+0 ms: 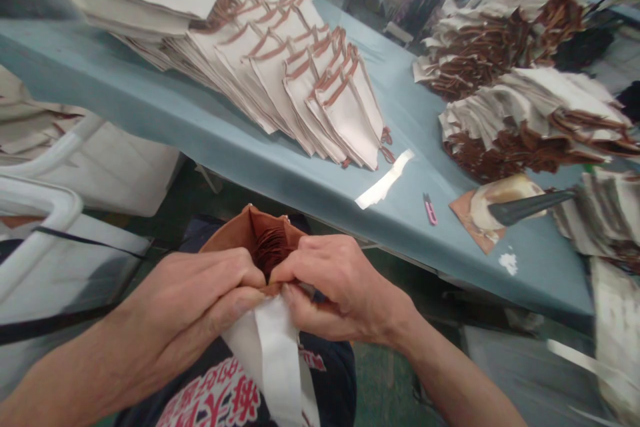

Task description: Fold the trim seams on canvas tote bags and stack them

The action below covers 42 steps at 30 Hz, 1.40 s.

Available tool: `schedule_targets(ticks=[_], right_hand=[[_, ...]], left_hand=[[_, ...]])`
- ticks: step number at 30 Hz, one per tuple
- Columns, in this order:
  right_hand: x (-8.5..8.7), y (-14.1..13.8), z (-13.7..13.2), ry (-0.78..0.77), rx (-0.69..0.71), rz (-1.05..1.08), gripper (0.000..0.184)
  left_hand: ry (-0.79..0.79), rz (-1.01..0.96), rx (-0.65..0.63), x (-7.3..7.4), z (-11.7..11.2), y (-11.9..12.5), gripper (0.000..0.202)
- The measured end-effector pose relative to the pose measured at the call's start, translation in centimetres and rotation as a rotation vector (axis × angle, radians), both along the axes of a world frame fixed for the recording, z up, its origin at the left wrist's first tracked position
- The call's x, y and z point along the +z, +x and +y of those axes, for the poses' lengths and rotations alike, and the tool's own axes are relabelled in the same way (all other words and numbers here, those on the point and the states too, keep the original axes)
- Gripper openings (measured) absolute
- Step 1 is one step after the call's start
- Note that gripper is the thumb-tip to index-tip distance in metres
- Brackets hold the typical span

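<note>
Close to my body I hold a cream and brown fabric pouch (231,233), its brown inside facing up and dark reddish folds showing in the opening. My left hand (210,287) pinches the near brown edge between thumb and fingers. Right beside it, my right hand (333,283) grips the same edge, thumb below and fingers on top. A white strip (280,360) hangs down from between the hands over a dark apron with red lettering. The fingertips hide the exact spot they press on.
Beyond my hands runs a blue-covered table (210,120). On it lie overlapping cream pouches with brown trim (345,107), a white paper strip (385,180), pink thread snips (430,209), a dark-handled tool (530,207) and brown-and-cream stacks (535,120). White bins (125,160) stand left.
</note>
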State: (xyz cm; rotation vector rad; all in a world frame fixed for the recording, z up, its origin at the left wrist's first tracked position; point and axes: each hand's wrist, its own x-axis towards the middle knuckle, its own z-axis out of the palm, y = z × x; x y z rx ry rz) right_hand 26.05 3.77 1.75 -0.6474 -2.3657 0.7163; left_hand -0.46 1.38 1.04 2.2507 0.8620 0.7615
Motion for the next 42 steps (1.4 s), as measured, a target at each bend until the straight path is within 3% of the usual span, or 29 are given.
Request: schedule_targets(ticks=[4,8,12,15,18,20,22,25,30,34,37,42], right_hand=[[1.7,0.1,-0.6,0.092,-0.004,-0.171,0.026],[3.2,0.5,-1.7,0.118,0.011,-0.33,0.027],[3.0,0.9,-1.7,0.055,0.027,-0.322,0.024],[1.4,1.0,-0.8,-0.15,0.097,-0.16,0.028],[-0.5,0.9,0.0,-0.524,0.176,0.052,0.048],[-1.2,0.8,0.0,-0.729,0.172,0.138,0.058],[-1.3,0.8,-0.1,-0.824,0.165,0.182,0.062],[-0.7,1.0,-0.1,-0.805,0.172,0.192,0.058],[-0.2,1.4,0.3,-0.703,0.183,0.131,0.045],[-0.3,1.3,0.2,-0.651,0.186,0.141,0.041],[-0.2,1.1,0.0,-0.612,0.166,0.164,0.048],[-0.5,1.2,-0.7,-0.706,0.263,0.181,0.055]], left_hand=[[-0.018,0.009,-0.049,0.9,0.4,0.4,0.033],[0.047,0.081,-0.066,0.9,-0.1,0.8,0.028],[0.187,0.007,0.005,0.1,-0.6,1.7,0.033],[0.083,-0.057,0.0,-0.6,-1.2,2.5,0.034],[-0.156,-0.181,0.051,-1.0,-2.0,3.5,0.038],[-0.296,-0.287,0.1,-1.3,-2.5,4.1,0.045],[-0.39,-0.373,0.125,-1.7,-2.9,4.5,0.054],[-0.409,-0.411,0.097,-2.3,-3.1,4.1,0.06],[-0.166,-0.199,0.036,-2.1,-3.0,2.2,0.037],[-0.076,-0.13,0.026,-1.5,-3.0,1.9,0.031],[-0.077,-0.121,0.034,-1.2,-3.4,2.3,0.031],[-0.174,-0.136,-0.021,-0.7,-5.5,2.3,0.038]])
